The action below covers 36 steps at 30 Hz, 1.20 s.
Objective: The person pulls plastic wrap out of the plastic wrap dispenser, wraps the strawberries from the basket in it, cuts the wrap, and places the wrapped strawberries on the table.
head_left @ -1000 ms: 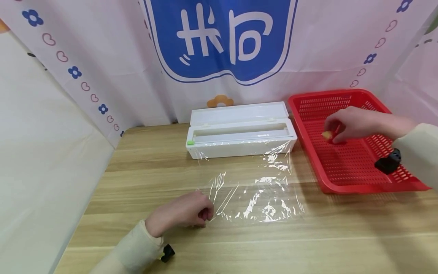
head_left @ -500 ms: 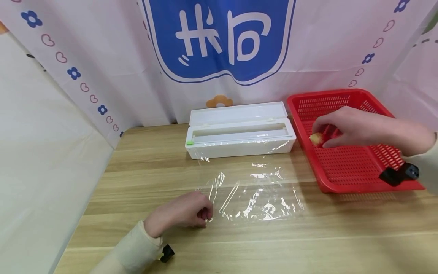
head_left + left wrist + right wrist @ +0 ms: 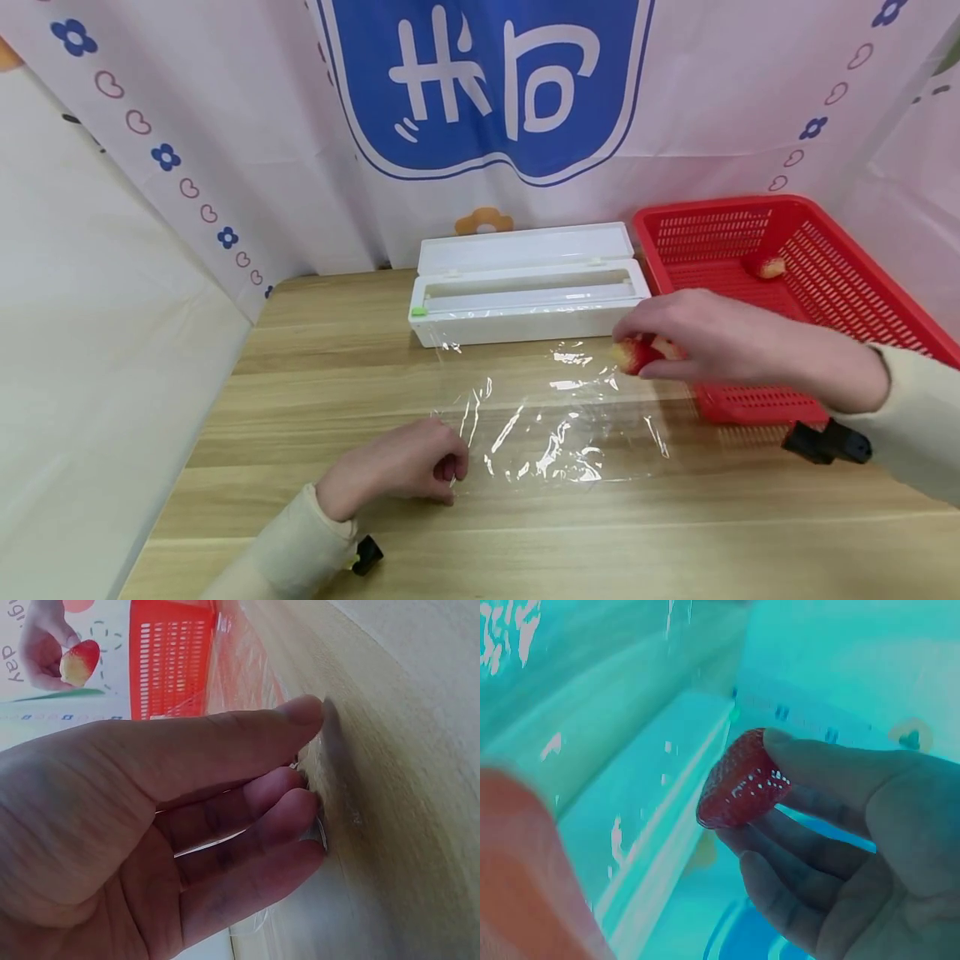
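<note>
A sheet of cling film (image 3: 555, 433) runs forward from a white cling film dispenser (image 3: 525, 325) over the wooden table. At the film's near left corner, my left hand (image 3: 412, 458) pinches its edge, thumb and fingertips down at the tabletop; the left wrist view shows this hand (image 3: 202, 802) from the palm side. My right hand (image 3: 705, 337) holds a strawberry (image 3: 636, 354), red with a pale end, above the film's far right part. In the right wrist view the strawberry (image 3: 742, 784) sits between thumb and fingertips.
A red plastic basket (image 3: 712, 408) stands on the right, with another strawberry (image 3: 770, 267) near its back wall. The dispenser's lid (image 3: 525, 248) is raised at the back. A printed curtain (image 3: 262, 125) hangs behind the table.
My right hand has moved left out of the basket, carrying the strawberry over to the film. A strawberry left in the basket has come into sight. The left hand stays put.
</note>
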Available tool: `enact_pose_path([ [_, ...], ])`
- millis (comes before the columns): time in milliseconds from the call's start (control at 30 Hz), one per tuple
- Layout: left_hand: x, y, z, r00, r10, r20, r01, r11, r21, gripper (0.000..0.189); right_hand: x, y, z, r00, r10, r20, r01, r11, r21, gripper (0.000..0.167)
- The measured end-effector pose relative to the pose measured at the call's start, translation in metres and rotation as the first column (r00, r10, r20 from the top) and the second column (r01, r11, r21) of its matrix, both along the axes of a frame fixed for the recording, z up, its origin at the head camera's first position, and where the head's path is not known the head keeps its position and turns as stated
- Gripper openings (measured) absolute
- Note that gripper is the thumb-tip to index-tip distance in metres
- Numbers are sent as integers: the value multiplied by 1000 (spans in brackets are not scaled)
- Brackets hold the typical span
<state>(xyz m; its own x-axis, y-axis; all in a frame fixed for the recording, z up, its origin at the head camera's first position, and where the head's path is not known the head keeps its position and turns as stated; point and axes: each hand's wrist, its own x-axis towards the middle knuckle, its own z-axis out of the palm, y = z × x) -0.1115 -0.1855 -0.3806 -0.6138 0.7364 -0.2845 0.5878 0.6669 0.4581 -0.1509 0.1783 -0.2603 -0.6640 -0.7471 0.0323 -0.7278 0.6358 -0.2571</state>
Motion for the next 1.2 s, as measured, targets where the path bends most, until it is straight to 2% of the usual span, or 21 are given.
enact_pose_path([
  [233, -1, 0, 0, 1000, -4, -3, 4, 1000, -6, 22, 8, -24, -24, 994, 96, -56, -100, 993, -65, 37],
  [400, -1, 0, -1, 1000, 6, 10, -6, 1000, -2, 23, 13, -37, -39, 990, 135, -46, -138, 986, -88, 36],
  [633, -1, 0, -2, 999, 34, 39, -34, 999, 3, 28, 19, -52, -60, 987, 152, -53, -157, 981, -116, 37],
  [967, -2, 1, -1, 999, 17, 28, -17, 1000, -10, 26, 21, -69, -93, 985, 166, -50, -172, 972, -162, 34],
  [1200, -2, 1, 0, 1000, 10, 20, -10, 1000, -20, 25, 23, -76, -112, 988, 145, -48, -150, 979, -137, 37],
])
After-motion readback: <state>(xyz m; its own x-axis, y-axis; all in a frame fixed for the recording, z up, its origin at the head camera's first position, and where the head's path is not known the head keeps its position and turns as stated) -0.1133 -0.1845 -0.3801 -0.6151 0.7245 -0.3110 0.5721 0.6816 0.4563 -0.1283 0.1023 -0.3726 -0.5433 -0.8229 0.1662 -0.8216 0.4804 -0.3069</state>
